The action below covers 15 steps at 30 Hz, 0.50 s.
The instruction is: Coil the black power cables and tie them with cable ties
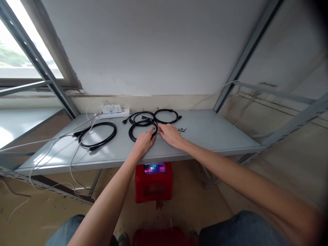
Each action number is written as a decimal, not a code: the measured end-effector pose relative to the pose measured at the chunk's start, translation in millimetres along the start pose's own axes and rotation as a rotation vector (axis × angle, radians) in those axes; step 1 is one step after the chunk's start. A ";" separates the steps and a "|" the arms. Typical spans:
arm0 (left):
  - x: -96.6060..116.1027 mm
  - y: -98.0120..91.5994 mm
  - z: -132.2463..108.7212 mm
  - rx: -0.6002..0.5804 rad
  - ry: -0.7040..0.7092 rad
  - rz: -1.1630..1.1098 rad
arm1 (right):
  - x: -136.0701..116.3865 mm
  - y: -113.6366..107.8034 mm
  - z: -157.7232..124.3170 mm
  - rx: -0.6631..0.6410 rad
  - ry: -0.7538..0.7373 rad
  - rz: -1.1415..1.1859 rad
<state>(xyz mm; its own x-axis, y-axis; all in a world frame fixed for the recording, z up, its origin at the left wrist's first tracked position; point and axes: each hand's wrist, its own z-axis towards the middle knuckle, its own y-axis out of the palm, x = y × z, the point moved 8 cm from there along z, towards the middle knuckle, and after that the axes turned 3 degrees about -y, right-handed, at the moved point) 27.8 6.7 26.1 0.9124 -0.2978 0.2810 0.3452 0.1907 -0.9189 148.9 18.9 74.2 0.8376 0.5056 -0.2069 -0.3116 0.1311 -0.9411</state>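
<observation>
A coiled black cable lies flat on the grey shelf near its front edge. My left hand is closed on the right side of this coil, thumb and fingers around the strands. Right beside it, my right hand is pinched at the coil's outer edge; whatever its fingertips hold is too small to make out. Several thin black twist ties lie just right of my right hand. Behind, two more coiled black cables touch or nearly touch: one cable with its plug to the left, another cable to the right.
On the left lies a separate black cable coil, crossed by a white cord. A white power strip with chargers stands against the wall. Metal uprights frame the shelf. Below is a red stool with a lit screen on top.
</observation>
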 end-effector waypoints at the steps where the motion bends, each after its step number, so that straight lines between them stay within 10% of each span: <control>1: 0.0 0.0 -0.1 0.002 0.001 0.002 | -5.3 1.2 -3.3 0.007 -0.047 -0.088; 15: 2.2 -1.5 -0.2 -0.007 0.002 0.006 | -25.7 17.5 -15.6 -0.049 -0.452 -0.555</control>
<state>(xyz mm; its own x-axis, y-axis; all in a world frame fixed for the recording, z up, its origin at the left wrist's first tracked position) 29.2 5.6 28.0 0.9139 -0.2989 0.2745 0.3379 0.1858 -0.9227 129.0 -5.1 58.8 0.5954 0.6805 0.4271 0.1358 0.4387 -0.8883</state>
